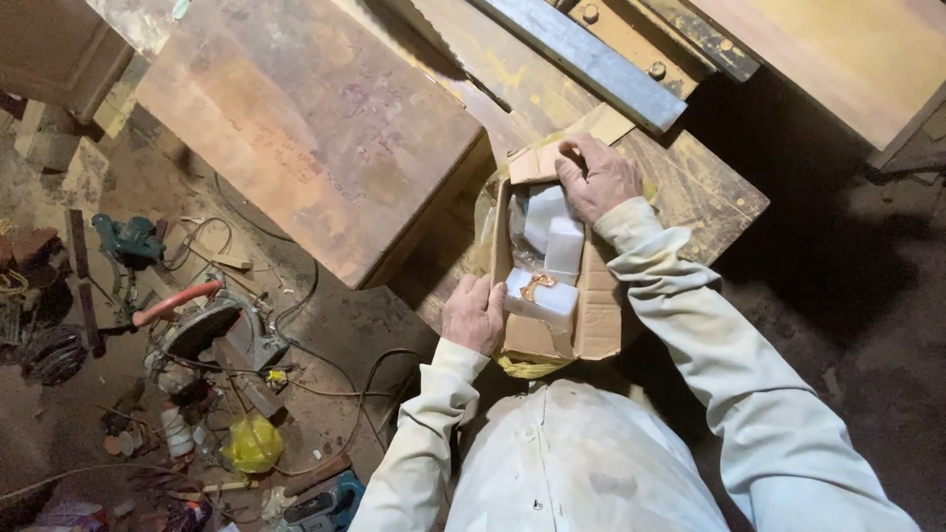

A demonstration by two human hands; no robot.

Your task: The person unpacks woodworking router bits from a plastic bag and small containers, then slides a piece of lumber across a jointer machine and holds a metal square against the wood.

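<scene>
a large reddish-brown board (315, 128) is lying tilted across the upper left of the view, and beside it a yellowed, worn bench top (690, 192) is being crossed by a grey metal bar (581, 59). on that bench top an open cardboard box (591, 315) is being kept, its flaps folded outward and a yellow plastic bag (527, 366) showing under its near edge. the box is being steadied at its near left corner by the left hand (473, 313), whose fingers are being curled around the cardboard wall in a grip. the far flap of the box is being touched by the right hand (596, 177), fingers bent down over the cardboard edge; whether the flap is actually being pinched cannot be told. inside the box, small white boxes (557, 236) are being seen packed together, and a small brass-coloured piece (537, 286) is lying on the nearest one.

down on the dirt floor at the left, a circular saw with a red handle (202, 320) is lying among black cables (335, 365). nearby, a green power tool (128, 241) and a crumpled yellow bag (253, 445) are being left among scraps.
</scene>
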